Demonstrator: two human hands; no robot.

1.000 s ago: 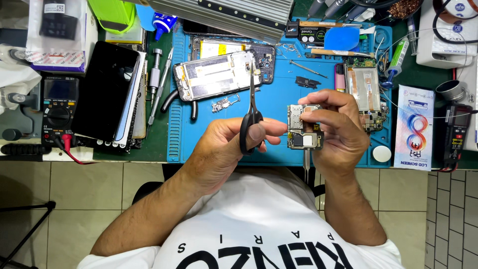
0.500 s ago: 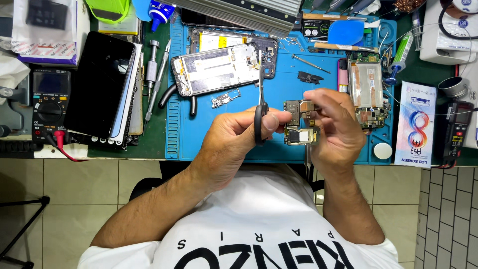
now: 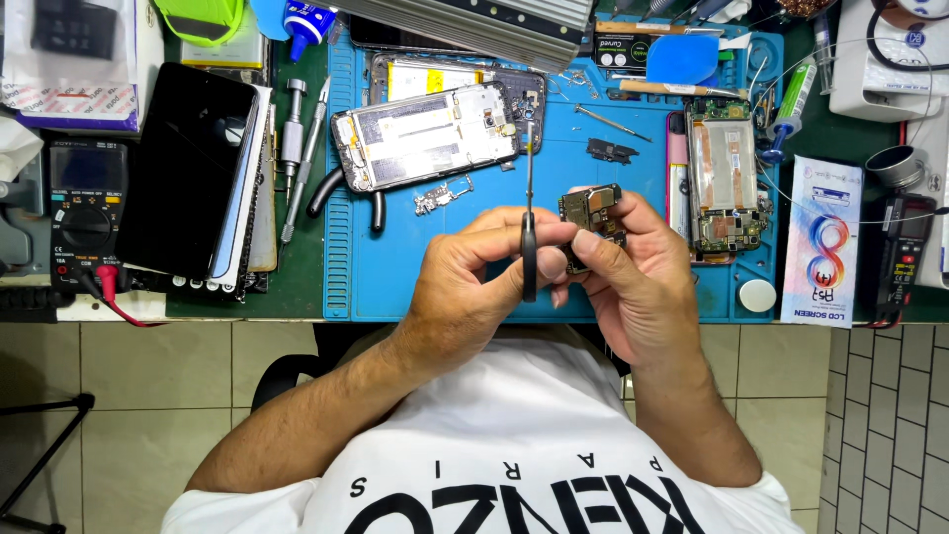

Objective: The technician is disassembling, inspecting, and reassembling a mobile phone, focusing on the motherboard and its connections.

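While the left hand (image 3: 474, 287) pinches a screwdriver (image 3: 529, 227) upright, shaft pointing away, the right hand (image 3: 633, 282) fingers grip a circuit board (image 3: 591, 213) just right of it, above the desk (image 3: 613, 168).

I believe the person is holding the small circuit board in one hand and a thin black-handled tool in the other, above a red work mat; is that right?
Not quite: the work mat is blue, not red, as the head view shows. The rest holds: the right hand holds the small circuit board, and the left hand holds the thin black-handled tool above the mat.
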